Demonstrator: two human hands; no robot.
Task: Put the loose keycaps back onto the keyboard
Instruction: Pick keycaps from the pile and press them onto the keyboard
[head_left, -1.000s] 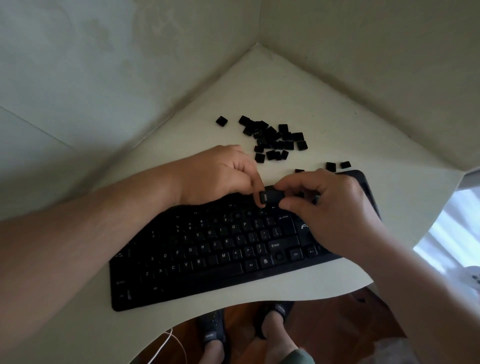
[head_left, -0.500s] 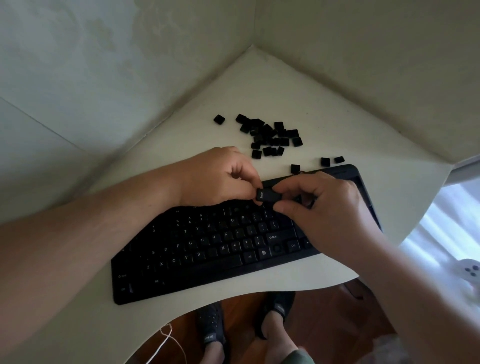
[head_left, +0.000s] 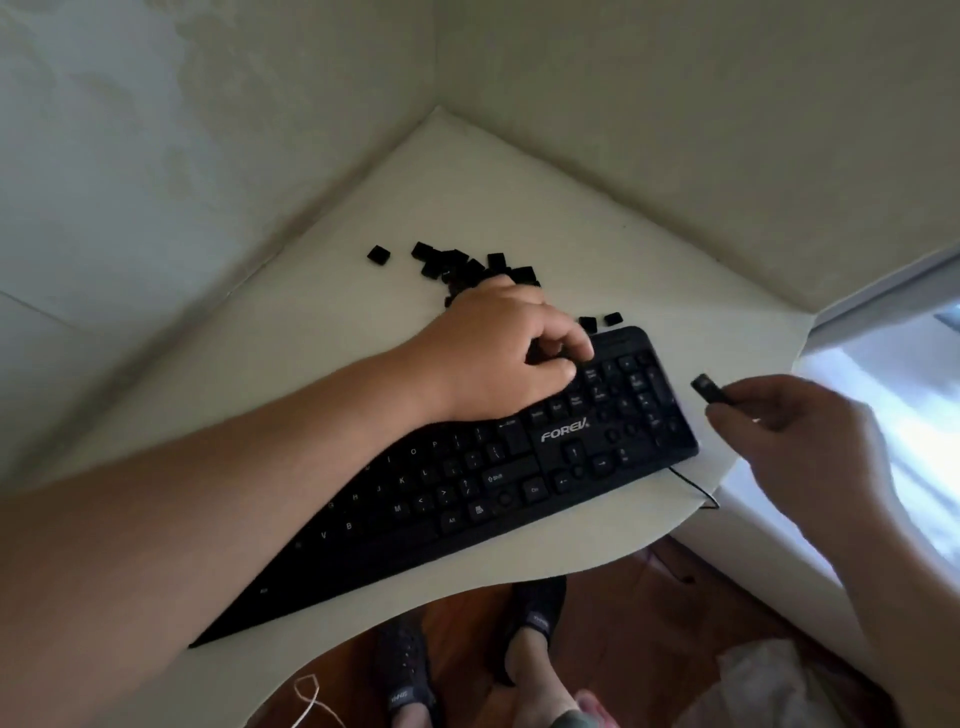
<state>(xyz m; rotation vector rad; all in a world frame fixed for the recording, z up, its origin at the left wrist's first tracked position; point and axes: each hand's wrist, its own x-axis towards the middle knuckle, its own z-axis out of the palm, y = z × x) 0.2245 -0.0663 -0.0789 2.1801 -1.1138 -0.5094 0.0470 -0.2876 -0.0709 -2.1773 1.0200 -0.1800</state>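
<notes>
A black keyboard (head_left: 519, 483) lies slanted on the cream corner table (head_left: 467, 171). My left hand (head_left: 498, 353) rests across its upper rows, fingers curled down onto the keys near the navigation block; whether it grips anything is hidden. My right hand (head_left: 800, 441) hovers off the keyboard's right end, pinching a long black keycap (head_left: 711, 389) between thumb and fingers. A pile of several loose black keycaps (head_left: 462, 265) lies behind my left hand. One single keycap (head_left: 378, 254) sits apart on the left, and two more keycaps (head_left: 602, 319) lie by the keyboard's top edge.
Two walls meet behind the table. The keyboard's thin cable (head_left: 696, 491) runs off the table's right edge. Below the curved front edge are a wooden floor, my feet (head_left: 530, 639) in dark shoes and a white cord (head_left: 311, 701). A bright window area (head_left: 883, 395) is at right.
My right hand has carried the long keycap away from the keyboard's middle out past its right end. My left hand has slid right toward the navigation keys. The view has shifted.
</notes>
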